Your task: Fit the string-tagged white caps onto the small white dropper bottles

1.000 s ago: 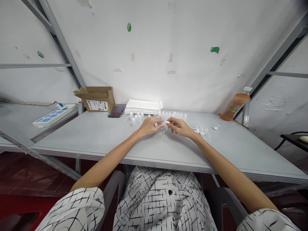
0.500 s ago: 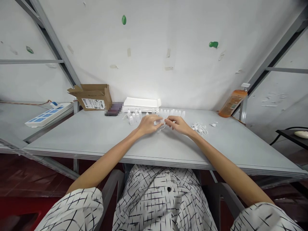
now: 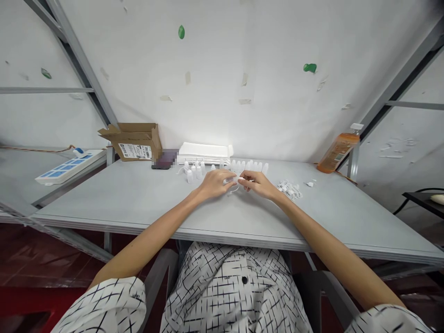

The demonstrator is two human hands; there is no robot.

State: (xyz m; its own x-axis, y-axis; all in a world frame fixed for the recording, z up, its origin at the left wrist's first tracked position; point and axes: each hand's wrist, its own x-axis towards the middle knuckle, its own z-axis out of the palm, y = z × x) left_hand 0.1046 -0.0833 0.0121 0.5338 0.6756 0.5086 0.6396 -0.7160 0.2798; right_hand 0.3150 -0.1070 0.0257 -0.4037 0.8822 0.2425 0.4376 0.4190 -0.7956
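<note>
My left hand [image 3: 215,183] is closed around a small translucent white bottle [image 3: 230,181] that lies sideways, mostly hidden by the fingers. Right beside it, my right hand [image 3: 257,183] pinches a small white cap [image 3: 239,179] at the bottle's end. A thin white strip [image 3: 235,190] hangs below, between the two hands. Small white bottles [image 3: 194,173] stand upright to the left of my left hand. Behind both hands runs a row of similar bottles [image 3: 255,165]. To the right of my right hand lies a heap of small white parts with thin strips [image 3: 289,188].
At the back of the grey table [image 3: 138,194] are an open cardboard box [image 3: 135,141], a dark blurred object [image 3: 163,159] and stacked white sheets [image 3: 204,150]. An orange bottle [image 3: 338,152] leans at the back right. A power strip [image 3: 69,166] lies far left.
Both hands stay together over the bottle, with the right fingers shifting slightly at its end. The whole view has tilted a little.
</note>
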